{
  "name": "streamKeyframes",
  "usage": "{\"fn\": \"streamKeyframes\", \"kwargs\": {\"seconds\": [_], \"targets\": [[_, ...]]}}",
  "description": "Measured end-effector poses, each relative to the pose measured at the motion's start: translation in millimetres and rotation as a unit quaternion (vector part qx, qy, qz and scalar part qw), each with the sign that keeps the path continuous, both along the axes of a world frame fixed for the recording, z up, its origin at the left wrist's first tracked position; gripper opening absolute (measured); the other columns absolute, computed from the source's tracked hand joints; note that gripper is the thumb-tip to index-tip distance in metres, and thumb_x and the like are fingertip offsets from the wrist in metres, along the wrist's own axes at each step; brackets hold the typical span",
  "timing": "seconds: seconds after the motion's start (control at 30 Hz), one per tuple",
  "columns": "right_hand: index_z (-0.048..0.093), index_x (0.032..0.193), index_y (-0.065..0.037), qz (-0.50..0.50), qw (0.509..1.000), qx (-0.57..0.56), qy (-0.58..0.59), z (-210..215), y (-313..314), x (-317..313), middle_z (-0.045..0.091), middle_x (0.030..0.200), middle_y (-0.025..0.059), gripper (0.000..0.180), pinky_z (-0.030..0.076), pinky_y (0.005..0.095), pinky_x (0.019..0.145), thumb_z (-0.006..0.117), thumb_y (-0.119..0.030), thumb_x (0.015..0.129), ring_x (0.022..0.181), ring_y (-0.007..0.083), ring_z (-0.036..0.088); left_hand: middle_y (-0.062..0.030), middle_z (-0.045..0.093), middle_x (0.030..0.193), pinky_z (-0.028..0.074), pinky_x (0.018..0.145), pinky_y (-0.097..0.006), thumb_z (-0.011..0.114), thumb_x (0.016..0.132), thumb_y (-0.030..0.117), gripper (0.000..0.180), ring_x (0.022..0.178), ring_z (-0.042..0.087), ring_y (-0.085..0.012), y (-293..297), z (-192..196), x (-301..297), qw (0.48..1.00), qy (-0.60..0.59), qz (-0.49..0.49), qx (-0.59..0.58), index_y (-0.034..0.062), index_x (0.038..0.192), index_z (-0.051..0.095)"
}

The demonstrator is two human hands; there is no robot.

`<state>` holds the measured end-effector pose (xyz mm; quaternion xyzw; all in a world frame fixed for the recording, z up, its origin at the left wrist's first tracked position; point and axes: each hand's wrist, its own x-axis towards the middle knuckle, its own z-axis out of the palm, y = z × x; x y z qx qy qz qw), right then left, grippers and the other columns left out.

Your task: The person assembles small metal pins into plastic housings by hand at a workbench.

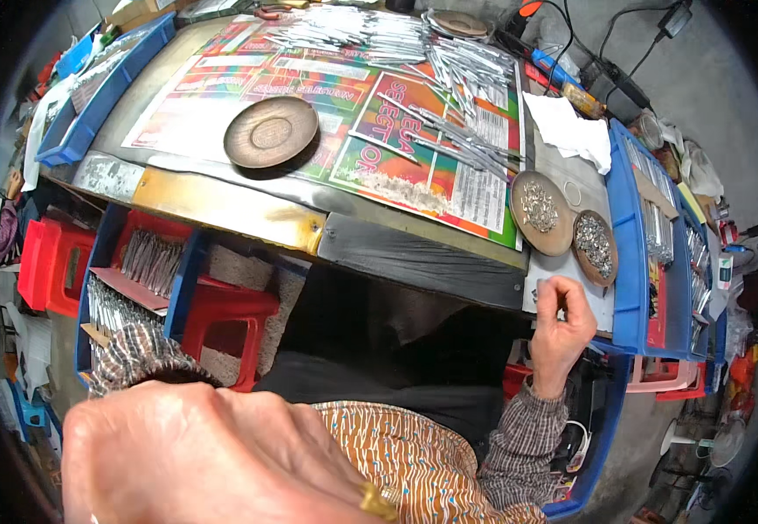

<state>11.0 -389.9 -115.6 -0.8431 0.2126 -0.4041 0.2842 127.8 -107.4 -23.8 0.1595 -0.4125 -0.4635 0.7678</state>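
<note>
Large and close in the lower left is my left hand [196,450], its back toward the view and a gold-coloured ring at the lower edge. Most of its fingers are hidden, so its grip does not show. My right hand [562,327] is at the table's front right corner, thumb and fingers closed together; whatever is between them is too small to name. Just beyond it stand a round brown dish [519,229] and a smaller brown dish [608,276], both holding small silvery metal pieces. An empty brown wooden saucer [244,140] rests left of centre on printed cardboard [331,96].
Thin silvery metal rods [471,74] lie heaped at the table's far side. A white cloth [567,131] is near the right edge. Blue trays [625,227] flank the table. Below left are a bin of metal rods [152,258] and a red stool [244,310].
</note>
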Motion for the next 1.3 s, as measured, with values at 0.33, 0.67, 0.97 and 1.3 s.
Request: {"fn": "streamKeyframes", "kwargs": {"seconds": [0.33,0.67,0.97,1.3], "targets": [[0.060,0.087,0.003,-0.040,0.998,-0.047,0.024,2.9,-38.4,5.3,0.053,0.072,0.0024,0.007,0.039,0.0238,0.057,0.065,-0.002,0.084,0.064,0.0088,0.048,-0.0178,0.067,0.075,0.049,0.049,-0.027,0.068,0.076,0.006,0.034,0.063,0.065,-0.0213,-36.2,-22.3,38.3,0.997,-0.027,0.074,-0.013,-0.0068,0.103,0.053],[0.064,0.104,-0.001,-0.022,0.975,-0.173,0.139,2.2,-50.0,23.1,0.056,0.093,0.0122,0.029,0.043,0.0405,0.080,0.070,-0.016,0.080,0.093,0.0296,0.051,-0.0190,0.067,0.079,0.048,0.060,-0.029,0.066,0.073,-0.003,0.018,0.068,0.062,-0.0232,-58.2,-11.7,59.3,0.977,-0.149,0.137,0.061,-0.0115,0.089,0.067],[0.063,0.107,-0.001,-0.021,0.965,-0.215,0.147,-2.2,-48.4,30.5,0.053,0.095,0.0121,0.039,0.042,0.0412,0.080,0.073,-0.023,0.076,0.093,0.0299,0.048,-0.0015,0.062,0.083,0.045,0.057,-0.018,0.060,0.090,0.002,0.012,0.063,0.054,-0.0032,-63.3,-27.1,67.3,0.916,-0.172,0.187,0.311,-0.0018,0.099,0.066],[0.063,0.101,-0.001,-0.011,0.962,-0.227,0.154,5.4,-43.6,34.2,0.055,0.095,0.0122,0.034,0.043,0.0417,0.080,0.074,-0.018,0.074,0.093,0.0304,0.049,0.0004,0.059,0.077,0.045,0.054,-0.021,0.058,0.088,0.000,0.009,0.063,0.056,-0.0052,-79.3,-40.8,83.3,0.854,-0.321,0.220,0.346,-0.0021,0.094,0.066]]}}
